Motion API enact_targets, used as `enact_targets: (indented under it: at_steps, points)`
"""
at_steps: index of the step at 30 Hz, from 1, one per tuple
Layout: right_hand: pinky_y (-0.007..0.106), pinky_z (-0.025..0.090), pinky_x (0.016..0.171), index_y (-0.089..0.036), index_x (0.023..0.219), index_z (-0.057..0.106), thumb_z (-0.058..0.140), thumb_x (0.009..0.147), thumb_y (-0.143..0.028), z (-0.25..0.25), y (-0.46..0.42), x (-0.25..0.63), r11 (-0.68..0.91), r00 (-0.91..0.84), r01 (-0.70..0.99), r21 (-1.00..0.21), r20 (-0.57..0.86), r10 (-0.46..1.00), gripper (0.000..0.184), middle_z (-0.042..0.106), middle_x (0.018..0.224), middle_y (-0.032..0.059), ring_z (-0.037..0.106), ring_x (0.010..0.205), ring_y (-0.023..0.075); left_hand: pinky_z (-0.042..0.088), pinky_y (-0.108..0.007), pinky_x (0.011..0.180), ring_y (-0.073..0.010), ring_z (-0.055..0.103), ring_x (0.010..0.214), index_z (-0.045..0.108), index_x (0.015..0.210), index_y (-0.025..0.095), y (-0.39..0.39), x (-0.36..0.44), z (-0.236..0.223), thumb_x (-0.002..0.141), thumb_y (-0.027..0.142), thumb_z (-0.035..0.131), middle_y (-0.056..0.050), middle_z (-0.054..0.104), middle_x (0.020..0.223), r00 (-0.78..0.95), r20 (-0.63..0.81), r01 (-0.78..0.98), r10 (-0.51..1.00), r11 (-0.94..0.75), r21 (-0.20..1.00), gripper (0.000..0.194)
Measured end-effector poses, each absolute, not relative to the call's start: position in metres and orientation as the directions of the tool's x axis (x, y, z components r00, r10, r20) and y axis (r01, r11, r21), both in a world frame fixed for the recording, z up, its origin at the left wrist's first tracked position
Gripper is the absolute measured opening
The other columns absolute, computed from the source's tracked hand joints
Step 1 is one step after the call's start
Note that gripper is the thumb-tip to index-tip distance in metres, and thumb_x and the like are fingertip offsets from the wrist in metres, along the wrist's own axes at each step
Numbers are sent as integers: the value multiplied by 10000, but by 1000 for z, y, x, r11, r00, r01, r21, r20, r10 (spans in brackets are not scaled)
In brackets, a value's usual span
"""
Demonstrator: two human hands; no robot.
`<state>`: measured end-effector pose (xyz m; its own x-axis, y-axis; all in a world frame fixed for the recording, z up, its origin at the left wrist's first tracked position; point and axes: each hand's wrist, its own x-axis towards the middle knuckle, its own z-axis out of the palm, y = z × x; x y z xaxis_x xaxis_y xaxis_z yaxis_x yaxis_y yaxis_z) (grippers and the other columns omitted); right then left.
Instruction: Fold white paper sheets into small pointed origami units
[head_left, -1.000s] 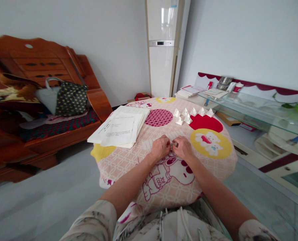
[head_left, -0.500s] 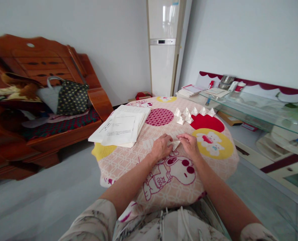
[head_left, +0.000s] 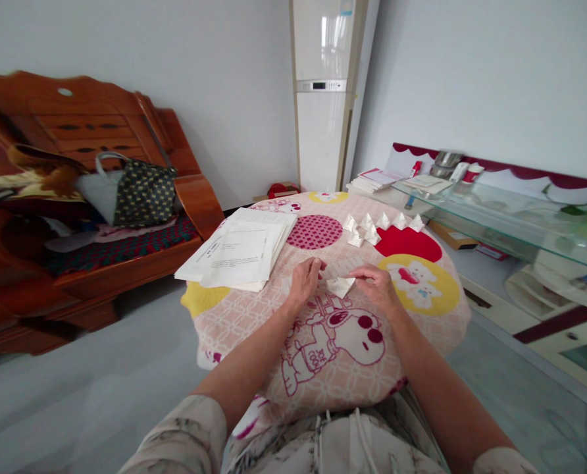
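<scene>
A small folded piece of white paper (head_left: pixel 341 287), roughly a triangle pointing toward me, lies over the tablecloth between my hands. My right hand (head_left: pixel 376 288) pinches its right corner between thumb and fingertips. Just left of the paper is my left hand (head_left: pixel 304 282), its fingers curled and pressed together; whether they hold anything is hidden. Farther back on the table stand several small white folded paper pyramids (head_left: pixel 370 234), grouped in two rough rows. To the left lies a stack of printed paper sheets (head_left: pixel 239 253).
A patterned cloth (head_left: pixel 333 385) covers the round table. Left of it stands a wooden sofa (head_left: pixel 126 280) with a dotted bag (head_left: pixel 145 192) on it. At the right is a glass-topped cabinet (head_left: pixel 501 220) bearing a cup and papers. A tall white air conditioner (head_left: pixel 320 138) fills the corner.
My hands were close together over the paper and have since drawn apart. The left hand has shifted left with its fingers lifted off the paper, which now shows more fully as a triangle.
</scene>
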<state>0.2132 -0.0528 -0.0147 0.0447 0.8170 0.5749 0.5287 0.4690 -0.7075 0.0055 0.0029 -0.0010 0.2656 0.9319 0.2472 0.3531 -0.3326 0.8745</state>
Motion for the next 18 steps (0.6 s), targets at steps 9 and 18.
enact_targets:
  at_steps: [9,18]
  points:
    - [298,522,706,-186,757,735,551,728,-81,-18,-49,217,518,-85,655,-550,627,774,214,716,788,69,662,759,192,442,-221,520,-141,604,615,659,885,137,6,6,-6,970,458,355,-72,676,793,259,258,313,931,-334,889,449]
    - [293,502,688,-184,746,711,523,752,-141,-15,-44,232,376,71,792,-482,684,726,193,689,746,54,632,715,190,444,-235,531,-143,592,586,663,874,141,1,5,1,947,441,374,-46,647,722,262,216,326,941,-297,898,423]
